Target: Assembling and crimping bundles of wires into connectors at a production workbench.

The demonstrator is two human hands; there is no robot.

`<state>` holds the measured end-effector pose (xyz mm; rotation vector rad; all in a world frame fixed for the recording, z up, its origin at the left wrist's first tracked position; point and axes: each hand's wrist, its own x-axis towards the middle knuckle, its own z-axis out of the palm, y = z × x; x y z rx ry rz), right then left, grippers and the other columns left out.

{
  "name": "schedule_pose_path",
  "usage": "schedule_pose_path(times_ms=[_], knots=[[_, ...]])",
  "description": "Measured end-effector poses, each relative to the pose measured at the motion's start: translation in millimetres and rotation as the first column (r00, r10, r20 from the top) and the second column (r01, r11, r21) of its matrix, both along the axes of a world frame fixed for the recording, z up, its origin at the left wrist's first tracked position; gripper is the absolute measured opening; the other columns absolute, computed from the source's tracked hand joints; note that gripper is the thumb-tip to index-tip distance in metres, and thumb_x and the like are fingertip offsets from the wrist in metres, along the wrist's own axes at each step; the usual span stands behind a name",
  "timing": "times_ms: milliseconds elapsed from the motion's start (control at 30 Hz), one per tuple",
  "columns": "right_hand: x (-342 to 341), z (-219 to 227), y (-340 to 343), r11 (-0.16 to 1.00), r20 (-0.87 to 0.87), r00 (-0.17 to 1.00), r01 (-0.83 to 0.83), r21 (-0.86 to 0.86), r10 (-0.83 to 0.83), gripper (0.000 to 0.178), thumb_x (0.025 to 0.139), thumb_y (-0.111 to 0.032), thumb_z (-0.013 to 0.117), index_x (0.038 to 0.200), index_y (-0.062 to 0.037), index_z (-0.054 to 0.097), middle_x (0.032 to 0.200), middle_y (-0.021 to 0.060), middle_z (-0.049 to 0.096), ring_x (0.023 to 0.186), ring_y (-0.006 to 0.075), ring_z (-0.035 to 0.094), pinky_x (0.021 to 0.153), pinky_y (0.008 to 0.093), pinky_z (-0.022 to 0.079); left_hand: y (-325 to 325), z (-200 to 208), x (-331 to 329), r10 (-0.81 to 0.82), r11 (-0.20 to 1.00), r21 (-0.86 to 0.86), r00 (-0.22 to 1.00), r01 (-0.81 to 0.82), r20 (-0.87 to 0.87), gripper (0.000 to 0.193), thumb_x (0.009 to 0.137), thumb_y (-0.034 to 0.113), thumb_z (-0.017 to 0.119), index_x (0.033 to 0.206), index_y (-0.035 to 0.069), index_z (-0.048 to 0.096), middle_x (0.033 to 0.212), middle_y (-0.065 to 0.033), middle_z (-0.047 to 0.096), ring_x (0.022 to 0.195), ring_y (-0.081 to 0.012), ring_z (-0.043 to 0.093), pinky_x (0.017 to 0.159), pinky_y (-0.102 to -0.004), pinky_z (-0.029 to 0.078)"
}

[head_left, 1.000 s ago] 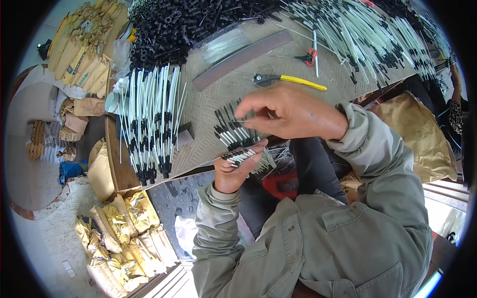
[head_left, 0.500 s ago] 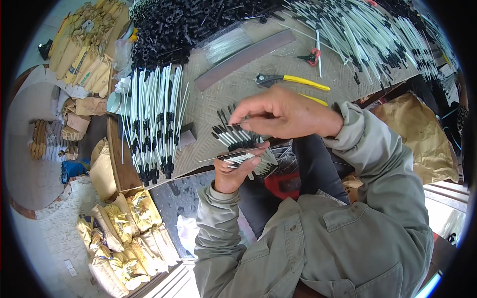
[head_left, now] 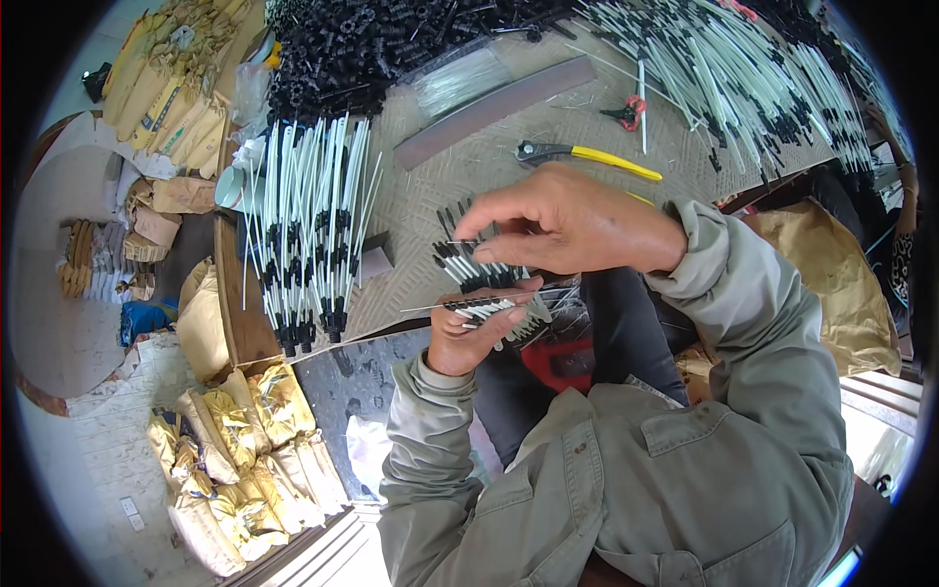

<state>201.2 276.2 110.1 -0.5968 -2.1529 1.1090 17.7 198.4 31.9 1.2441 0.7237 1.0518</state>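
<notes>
My left hand point(head_left: 458, 347) is closed around a bundle of white rods with black ends point(head_left: 468, 266), fanned out above its fingers. A thin wire point(head_left: 423, 309) lies across this hand and sticks out to the left. My right hand point(head_left: 587, 220) is over the upper part of the bundle, thumb and fingers bent together in a pinch at the black ends. A fine line shows by its fingertips, but what they grip is too small to make out.
On the table lie upright rows of similar rods point(head_left: 308, 215), a heap of black parts point(head_left: 342, 49), a long flat strip point(head_left: 494, 112), yellow-handled pliers point(head_left: 616, 164), red-handled scissors point(head_left: 631, 115) and a large rod pile point(head_left: 714, 78). Wrapped packages point(head_left: 245, 470) sit lower left.
The whole view has shifted slightly, so the table things appear a little further right and up. Both hands keep nearly the same pose at the bundle.
</notes>
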Motion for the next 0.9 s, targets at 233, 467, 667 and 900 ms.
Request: schedule_pose_path(times_ms=[233,467,667,900], knots=[[1,11,5,0.999,0.107,0.993,-0.046,0.028,0.042,0.012,0.081,-0.013,0.059,0.091,-0.0064,0.059,0.055,0.0066,0.053,0.045,0.0156,0.047,0.044,0.0288,0.034,1,0,-3,-0.018,1.000,0.010,0.999,0.018,-0.042,0.018,0.079,-0.008,0.057,0.097,-0.007,0.062,0.101,-0.0182,0.062,0.101,-0.0241,0.057,0.088,-0.0326,0.044],[-4,12,4,0.967,0.180,0.982,0.003,0.254,-0.050,0.012,0.078,-0.014,0.061,0.088,-0.0061,0.058,0.058,0.0092,0.054,0.048,0.0219,0.051,0.046,0.0305,0.037,2,-1,-4,-0.027,0.998,0.056,0.997,0.032,-0.075,0.019,0.079,-0.008,0.058,0.098,-0.006,0.061,0.101,-0.0166,0.063,0.099,-0.0232,0.057,0.088,-0.0325,0.044],[-7,12,5,0.997,0.132,0.991,-0.014,0.074,0.004,0.015,0.078,-0.013,0.063,0.090,-0.0047,0.060,0.062,0.0083,0.056,0.050,0.0169,0.051,0.048,0.0281,0.038,2,-3,-4,-0.044,0.999,0.031,0.999,0.045,-0.024,0.019,0.079,-0.007,0.059,0.098,-0.006,0.062,0.101,-0.0169,0.063,0.099,-0.0222,0.057,0.088,-0.0318,0.044],[-5,9,10,0.988,0.080,0.987,-0.137,-0.075,0.143,0.016,0.081,-0.010,0.060,0.095,-0.0023,0.059,0.065,0.0050,0.057,0.054,0.0077,0.047,0.049,0.0246,0.037,3,-5,-6,-0.072,0.994,0.077,0.995,0.076,-0.063,0.019,0.079,-0.006,0.059,0.098,-0.006,0.062,0.102,-0.0167,0.063,0.098,-0.0207,0.058,0.087,-0.0313,0.044]])
